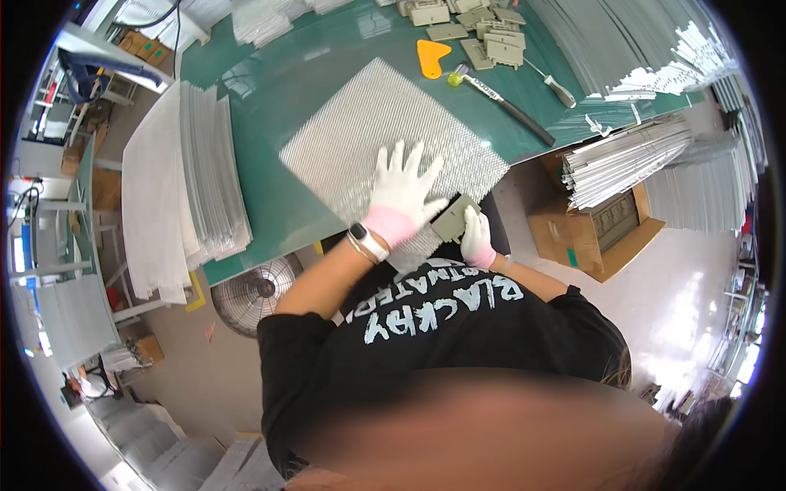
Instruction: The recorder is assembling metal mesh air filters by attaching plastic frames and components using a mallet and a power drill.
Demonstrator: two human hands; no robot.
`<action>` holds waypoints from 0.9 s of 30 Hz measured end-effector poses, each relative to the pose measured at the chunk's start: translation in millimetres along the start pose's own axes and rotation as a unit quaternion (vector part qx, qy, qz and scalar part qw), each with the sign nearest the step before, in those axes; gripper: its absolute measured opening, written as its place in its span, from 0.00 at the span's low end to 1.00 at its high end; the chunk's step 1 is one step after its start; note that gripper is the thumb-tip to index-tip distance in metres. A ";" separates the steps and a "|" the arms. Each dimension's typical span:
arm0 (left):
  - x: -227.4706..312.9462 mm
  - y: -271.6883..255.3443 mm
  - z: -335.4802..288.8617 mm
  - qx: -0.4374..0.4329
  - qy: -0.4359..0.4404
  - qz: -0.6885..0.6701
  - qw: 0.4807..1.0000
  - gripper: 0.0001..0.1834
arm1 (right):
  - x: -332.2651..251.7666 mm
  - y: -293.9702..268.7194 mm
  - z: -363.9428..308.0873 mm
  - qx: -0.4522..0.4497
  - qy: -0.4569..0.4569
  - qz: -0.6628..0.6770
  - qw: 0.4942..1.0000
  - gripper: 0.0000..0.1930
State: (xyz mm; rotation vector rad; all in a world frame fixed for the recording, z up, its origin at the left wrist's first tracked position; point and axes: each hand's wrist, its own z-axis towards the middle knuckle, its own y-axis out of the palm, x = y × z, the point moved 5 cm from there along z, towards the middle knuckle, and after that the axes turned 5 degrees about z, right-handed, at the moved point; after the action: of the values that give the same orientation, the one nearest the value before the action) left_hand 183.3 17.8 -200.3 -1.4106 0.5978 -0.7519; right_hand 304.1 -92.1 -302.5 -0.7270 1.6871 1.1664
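Note:
A square silvery ribbed panel [368, 106] lies turned like a diamond on the green table [266, 147], its near corner over the edge by my body. My left hand [401, 188], in a white and pink glove, presses flat on it with fingers spread. My right hand [476, 239], gloved the same way, grips a flat grey-green plastic piece [453, 219] at the panel's near right edge. Whether that piece is fitted onto the panel or only touching it, I cannot tell.
Beyond the panel are an orange plastic piece [431, 59], a hammer [509, 108], a screwdriver [560, 92] and several grey-green plastic pieces [501, 47]. Stacked panels [214, 172] stand left. A fan [260, 293] is below; an open cardboard box [585, 245] sits right.

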 end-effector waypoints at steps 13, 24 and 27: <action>13.9 -2.2 -9.9 -0.001 -0.013 -0.029 0.999 0.34 | 5.1 5.7 10.5 0.110 0.090 0.091 0.986 0.08; -70.4 -4.9 15.8 -0.005 0.067 0.029 0.997 0.31 | -44.0 -10.9 41.8 -0.418 0.110 -0.416 0.800 0.33; -68.0 -22.6 23.0 0.059 0.078 0.025 0.995 0.28 | -59.5 -158.1 91.9 -0.130 0.017 -0.756 0.641 0.14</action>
State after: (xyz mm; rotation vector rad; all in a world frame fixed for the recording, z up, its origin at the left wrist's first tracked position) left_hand 154.8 84.6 -180.4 -1.2320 0.6955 -0.8491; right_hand 494.3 -68.1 -318.4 -1.7970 0.3753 0.0873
